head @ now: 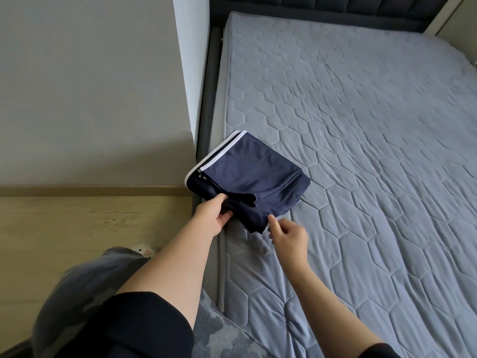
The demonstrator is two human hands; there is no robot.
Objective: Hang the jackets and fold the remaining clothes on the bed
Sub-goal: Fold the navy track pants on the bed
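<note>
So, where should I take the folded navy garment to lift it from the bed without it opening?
Take the folded navy garment along its near edge, where the loose layers end, coming from the bed's near-left side. A grip with thumb on top and fingers beneath all layers should keep the stack together. The left hand holds it there.

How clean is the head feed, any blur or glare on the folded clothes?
Head view: folded navy clothes sharp under soft, even light, no glare; right hand slightly smeared; grey trouser leg at lower left heavily blurred; wide lens bows the bed edge.
</note>
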